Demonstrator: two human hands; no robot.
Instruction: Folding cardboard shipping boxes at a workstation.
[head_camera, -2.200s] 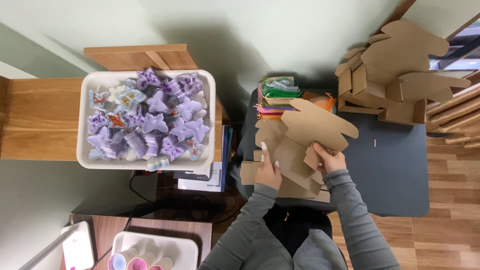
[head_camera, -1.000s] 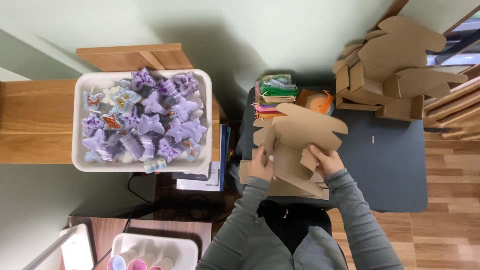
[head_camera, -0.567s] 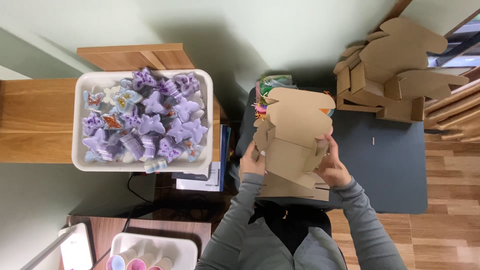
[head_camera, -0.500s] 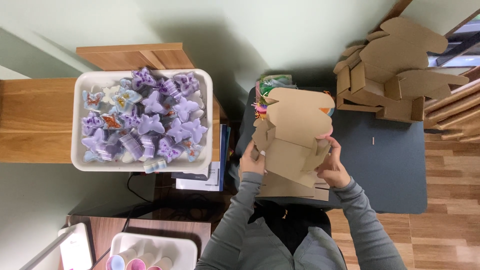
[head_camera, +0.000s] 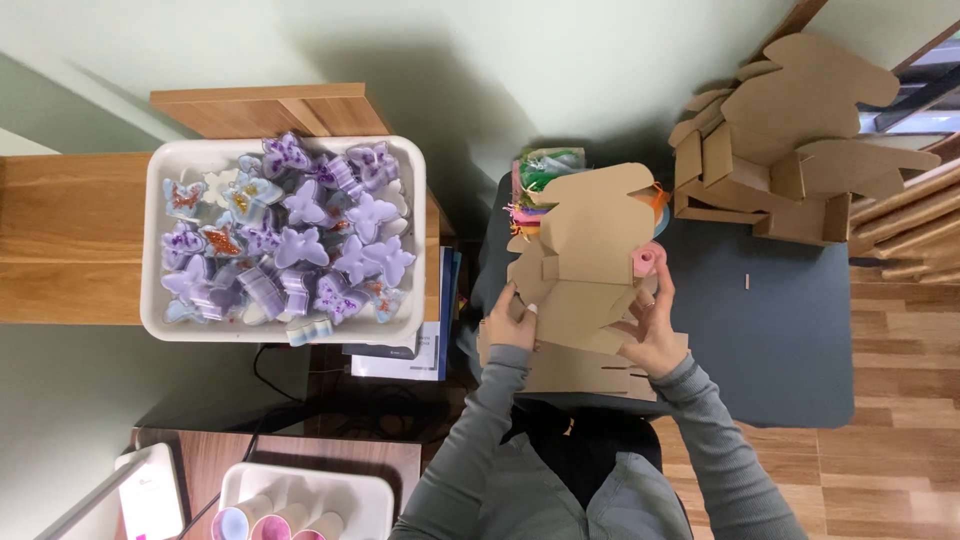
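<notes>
I hold a partly folded brown cardboard box (head_camera: 590, 250) upright over the dark blue table (head_camera: 780, 330). My left hand (head_camera: 510, 322) grips its lower left side. My right hand (head_camera: 655, 325) grips its lower right side. Under my hands lies a flat stack of unfolded cardboard blanks (head_camera: 590, 368). Behind the box, a bundle of coloured paper shreds (head_camera: 540, 172) and a pink roll (head_camera: 648, 260) peek out.
A white tray (head_camera: 415, 260) full of purple butterfly-shaped soaps sits on a wooden shelf at left. Folded cardboard boxes (head_camera: 790, 140) are piled at the table's far right. Books (head_camera: 420, 350) lie beside the tray. A second white tray (head_camera: 310, 495) with tubes is at bottom left.
The cardboard has gone from a spread-out flat shape to a tighter, upright box form. Both hands shifted lower onto its sides.
</notes>
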